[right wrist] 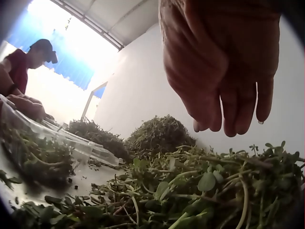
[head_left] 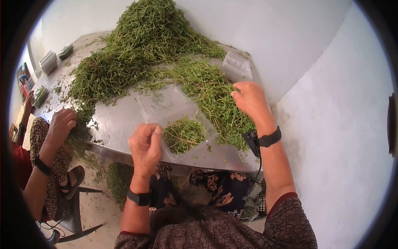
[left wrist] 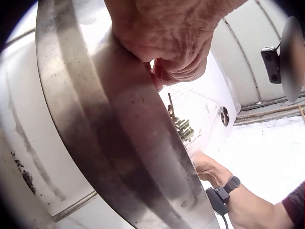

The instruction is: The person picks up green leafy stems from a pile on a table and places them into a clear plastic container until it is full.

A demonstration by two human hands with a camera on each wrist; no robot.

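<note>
Near the counter's [head_left: 120, 121] front edge I see a clear plastic box [head_left: 178, 157] with its lid [head_left: 159, 101] folded back flat behind it. Inside sits a loose tangle of cut greens [head_left: 185, 135], leaves and stems together, reaching about to the walls. The left hand [head_left: 145, 145] is at the box's left side, fingers curled in and thumb close against them; whether that grip pinches the rim, I cannot tell. The right hand [head_left: 251, 101] is over the loose heap [head_left: 207, 91] right of the box, its grip relaxed, fingers pointing down. A tall mound [head_left: 145, 41] of the same greens rises at the back.

Another clear container [head_left: 237, 66] lies at the far right corner. Across at the left are a stack of clear containers [head_left: 48, 62] and two packs of greens — one nearer [head_left: 40, 96], one farther [head_left: 65, 51]. Below the counter is a black crate [head_left: 262, 203]; its contents are too small to name.

From the right wrist, those fingers hang straight and slightly apart above the leaves, and a neighbour [right wrist: 19, 71] in a red top and dark cap appears — overhead, mostly arms and legs show. Only the left wrist gives the counter's broad metal edge [left wrist: 109, 119] close up, with the left fingertips mostly hidden.
</note>
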